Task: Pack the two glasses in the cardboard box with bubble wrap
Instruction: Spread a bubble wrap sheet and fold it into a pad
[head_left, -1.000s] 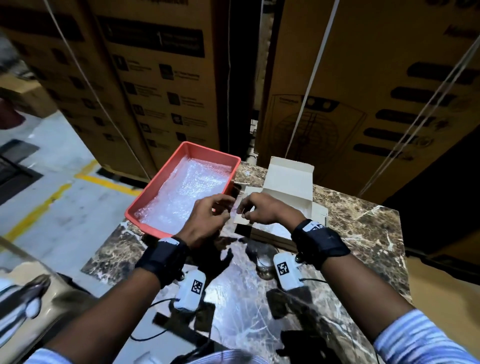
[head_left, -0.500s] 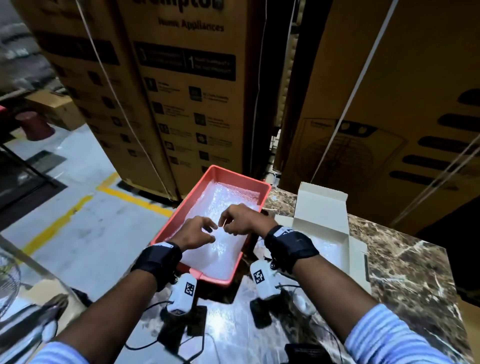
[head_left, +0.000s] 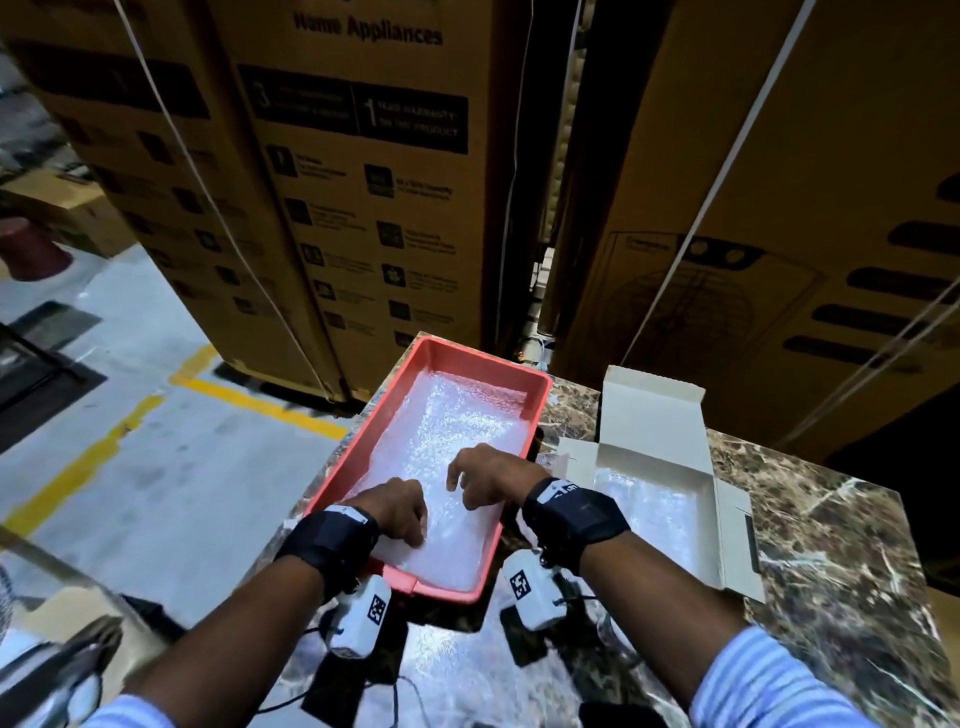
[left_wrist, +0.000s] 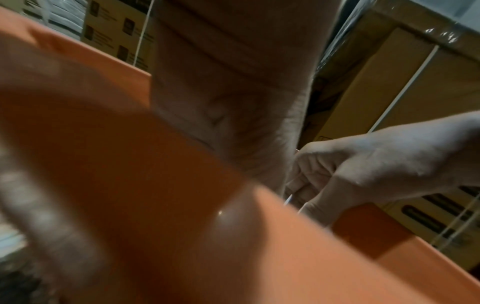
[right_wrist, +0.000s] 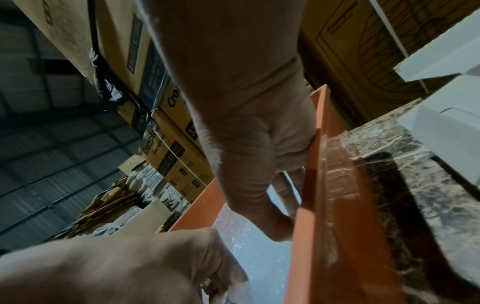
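Stacked appliance cartons (head_left: 363, 182) rise behind your marble table (head_left: 831, 545), where the open cardboard box (head_left: 654, 467) lies flat, its lid flap raised, with a sheet of bubble wrap lining its floor. Just left of it sits the red tray (head_left: 540, 395), filled with bubble wrap (head_left: 457, 426). Both of your hands are down inside that tray. Your left hand (head_left: 400, 512) has its fingers curled onto the wrap near the front edge, seemingly pinching it. Your right hand (head_left: 488, 475) hangs close beside it, fingers bent downward to the sheet; whether it grasps the wrap I cannot tell. No glasses can be made out.
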